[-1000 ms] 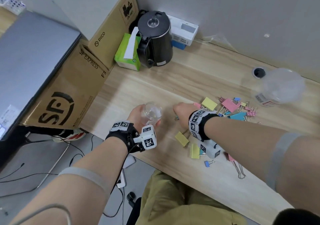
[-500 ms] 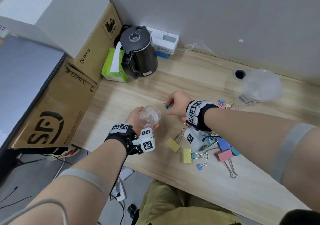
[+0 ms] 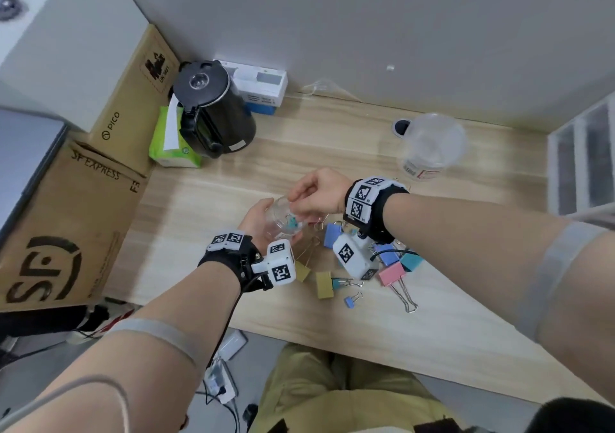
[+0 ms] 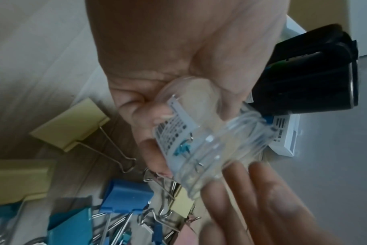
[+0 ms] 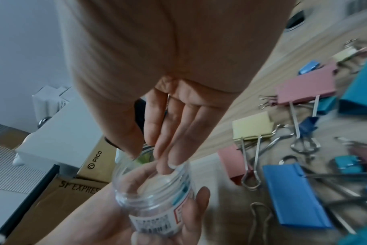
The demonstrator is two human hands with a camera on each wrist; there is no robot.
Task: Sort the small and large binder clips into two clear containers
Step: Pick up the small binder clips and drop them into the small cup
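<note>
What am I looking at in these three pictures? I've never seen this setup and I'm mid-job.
No machine: a person with cameras strapped to head and wrists. The head view looks down on a wooden desk. The left hand grips a small clear jar with a teal small clip inside. The right hand, fingers straight, is over the jar's mouth, seen from its own wrist camera. Loose binder clips lie on the desk, and a larger clear container stands further back.
</note>
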